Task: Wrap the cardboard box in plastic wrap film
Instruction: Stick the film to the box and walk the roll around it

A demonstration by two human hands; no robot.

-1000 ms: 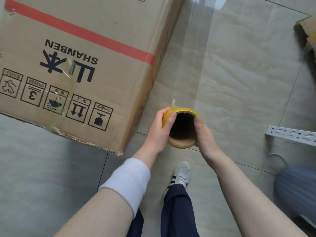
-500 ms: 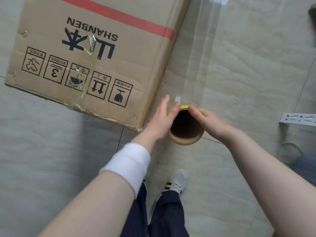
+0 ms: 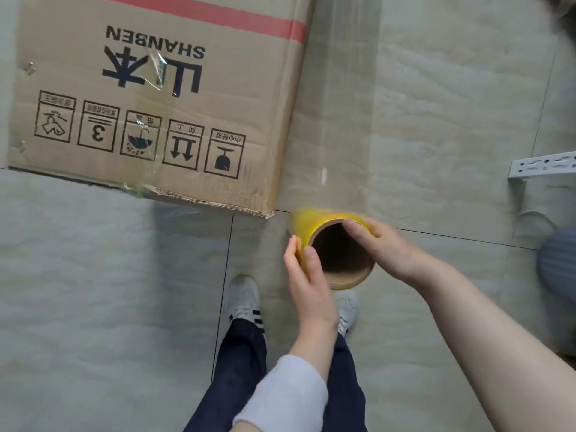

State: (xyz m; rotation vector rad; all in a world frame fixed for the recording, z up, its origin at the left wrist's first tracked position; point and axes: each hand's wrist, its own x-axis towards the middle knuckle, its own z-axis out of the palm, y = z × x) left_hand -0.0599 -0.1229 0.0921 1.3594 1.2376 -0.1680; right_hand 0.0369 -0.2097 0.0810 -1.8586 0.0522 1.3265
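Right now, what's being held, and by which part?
The plastic wrap roll, by the rim of its near open end: left hand on the left side, right hand on the upper right.

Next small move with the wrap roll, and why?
Probably carry the yellow plastic-film roll left around the brown cardboard box corner: left hand and right hand grip it, and the clear film sheet already runs along the box's right side.
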